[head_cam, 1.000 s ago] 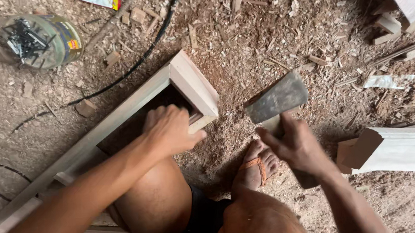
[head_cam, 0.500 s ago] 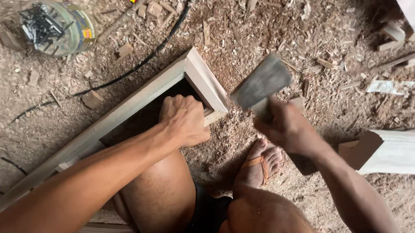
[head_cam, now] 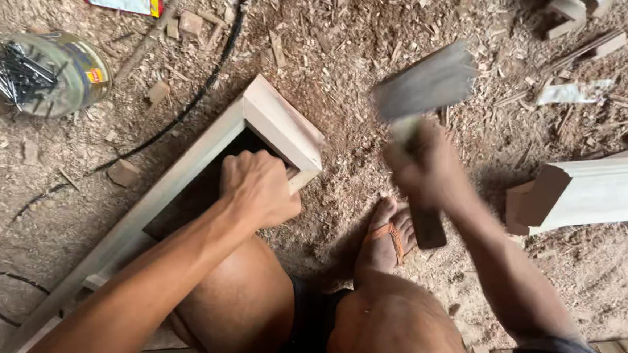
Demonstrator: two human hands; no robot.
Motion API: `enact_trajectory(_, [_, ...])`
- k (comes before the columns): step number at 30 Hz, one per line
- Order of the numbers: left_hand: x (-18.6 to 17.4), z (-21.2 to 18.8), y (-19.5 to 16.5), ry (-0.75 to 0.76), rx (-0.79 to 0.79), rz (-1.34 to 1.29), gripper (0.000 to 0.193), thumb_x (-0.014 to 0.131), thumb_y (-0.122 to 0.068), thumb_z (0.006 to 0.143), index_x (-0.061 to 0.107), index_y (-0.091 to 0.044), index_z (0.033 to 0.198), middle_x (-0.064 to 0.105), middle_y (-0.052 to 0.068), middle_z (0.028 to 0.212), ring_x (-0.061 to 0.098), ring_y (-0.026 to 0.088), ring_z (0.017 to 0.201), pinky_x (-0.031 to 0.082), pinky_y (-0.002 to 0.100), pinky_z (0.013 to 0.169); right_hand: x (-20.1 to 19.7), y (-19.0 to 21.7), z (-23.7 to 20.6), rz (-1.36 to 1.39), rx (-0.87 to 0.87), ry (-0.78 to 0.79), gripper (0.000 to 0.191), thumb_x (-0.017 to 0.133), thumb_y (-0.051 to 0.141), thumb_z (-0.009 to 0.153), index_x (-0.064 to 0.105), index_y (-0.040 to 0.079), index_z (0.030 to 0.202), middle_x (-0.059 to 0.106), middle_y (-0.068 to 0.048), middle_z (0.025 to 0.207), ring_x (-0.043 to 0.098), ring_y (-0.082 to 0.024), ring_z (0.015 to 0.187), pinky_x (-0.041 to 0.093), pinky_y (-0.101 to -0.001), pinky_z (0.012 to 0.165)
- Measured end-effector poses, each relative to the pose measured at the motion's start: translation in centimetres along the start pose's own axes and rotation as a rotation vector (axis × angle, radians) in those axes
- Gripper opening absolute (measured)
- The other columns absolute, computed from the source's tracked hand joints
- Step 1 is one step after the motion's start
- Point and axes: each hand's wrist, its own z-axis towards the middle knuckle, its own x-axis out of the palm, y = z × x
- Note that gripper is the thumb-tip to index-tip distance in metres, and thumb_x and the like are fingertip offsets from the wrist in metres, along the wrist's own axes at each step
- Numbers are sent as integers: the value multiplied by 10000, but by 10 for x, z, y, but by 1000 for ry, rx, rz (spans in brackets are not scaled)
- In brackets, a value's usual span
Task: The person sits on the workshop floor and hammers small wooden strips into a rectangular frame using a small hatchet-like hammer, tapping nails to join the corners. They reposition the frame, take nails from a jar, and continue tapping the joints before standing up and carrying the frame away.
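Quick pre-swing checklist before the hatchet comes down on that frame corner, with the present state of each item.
1. Left hand gripping the wooden frame near its mitred corner: ok.
2. Right hand closed on the hatchet handle: ok.
3. Left-hand fingers out of the strike path: not ok, they sit right beside the corner.
4. Sandalled foot away from the blade: cannot tell.
5. Black cable off the frame: ok.

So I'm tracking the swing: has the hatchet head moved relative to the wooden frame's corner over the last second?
Yes. The hatchet head has risen and drawn away to the right of the frame corner, and is blurred in the right hand.
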Motion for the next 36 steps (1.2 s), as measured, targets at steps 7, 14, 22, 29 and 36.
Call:
enact_trajectory(7, [0, -2, -5, -90, 17, 21, 244, 722, -295, 712, 818, -95, 814, 734, 227, 862, 697, 400, 865, 517, 501, 786, -1, -12, -1, -198, -216, 181, 161, 678, 128, 893, 535, 71, 843, 609, -40, 633, 596, -170, 506, 538, -332, 451])
enact_trajectory(14, [2, -2, -2, -128, -10, 4, 241, 716, -281, 688, 804, -77, 780, 718, 215, 785, 693, 380, 754, 513, 499, 685, 34, -32, -6, -200, -473, 218, 237, 728, 134, 895, 515, 31, 892, 557, -65, 698, 532, -161, 572, 503, -333, 456])
enact_trajectory(22, [12, 2, 8, -88, -42, 96, 243, 673, -224, 625, 730, -30, 760, 710, 134, 726, 640, 242, 615, 419, 413, 579, 57, -82, 5, -64, -219, 225, 226, 704, 150, 888, 535, 9, 939, 630, -78, 603, 592, -160, 465, 503, -338, 432])
enact_trajectory(29, [20, 13, 19, -105, 1, 100, 483, 658, -398, 642, 701, 10, 897, 635, 160, 809, 592, 282, 657, 470, 483, 602, 82, -130, -16, -389, -124, 254, 294, 760, 214, 802, 609, -5, 926, 667, -99, 583, 620, -197, 469, 521, -351, 467])
enact_trajectory(36, [34, 3, 30, -132, -56, -181, 234, 655, -235, 652, 695, -30, 757, 611, 97, 676, 471, 185, 517, 360, 404, 532, 101, -136, -10, -143, -83, 271, 262, 724, 172, 792, 596, -16, 922, 678, -93, 604, 619, -173, 470, 513, -321, 439])
